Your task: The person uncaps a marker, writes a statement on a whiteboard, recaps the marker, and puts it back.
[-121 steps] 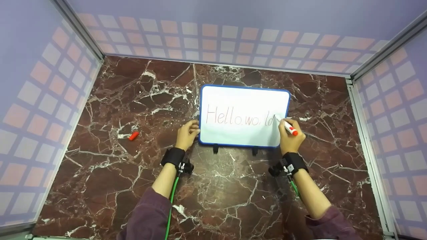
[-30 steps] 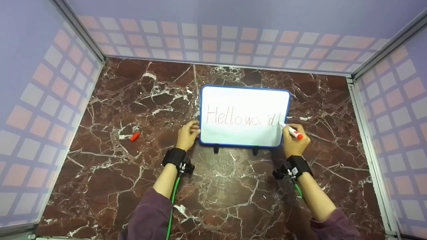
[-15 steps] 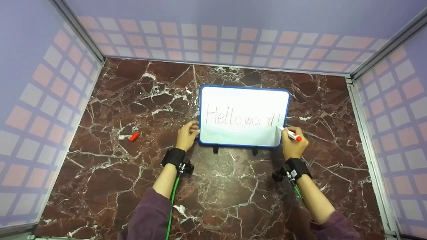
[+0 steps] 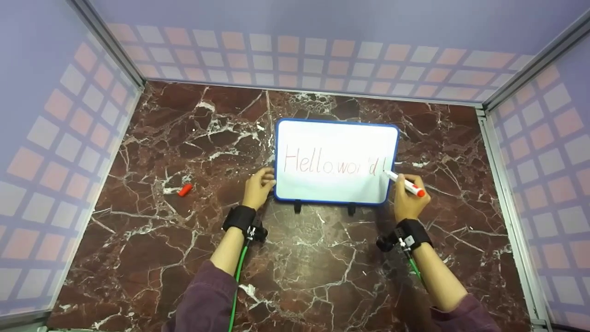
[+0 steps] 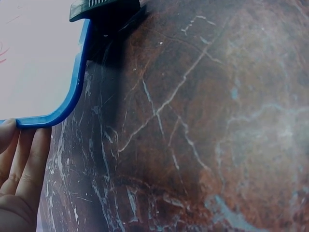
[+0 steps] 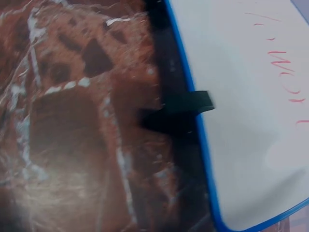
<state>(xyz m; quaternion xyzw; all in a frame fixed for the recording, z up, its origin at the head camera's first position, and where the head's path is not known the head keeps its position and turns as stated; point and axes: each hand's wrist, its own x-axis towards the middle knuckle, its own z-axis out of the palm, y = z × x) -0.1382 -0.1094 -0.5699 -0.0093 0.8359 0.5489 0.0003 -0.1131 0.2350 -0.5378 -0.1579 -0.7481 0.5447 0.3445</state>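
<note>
Where checkered walls [image 4: 295, 50] meet, marble tabletop [image 4: 322, 267] bears whiteboard [image 4: 336, 189].

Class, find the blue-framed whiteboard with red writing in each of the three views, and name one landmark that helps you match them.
Head view: the blue-framed whiteboard lies centre on the marble tabletop, between both hands.
Left wrist view: top left, its rounded blue corner above the fingertips.
Right wrist view: right side, its blue edge running diagonally.
Shared landmark: the black clips on its near edge.
</note>
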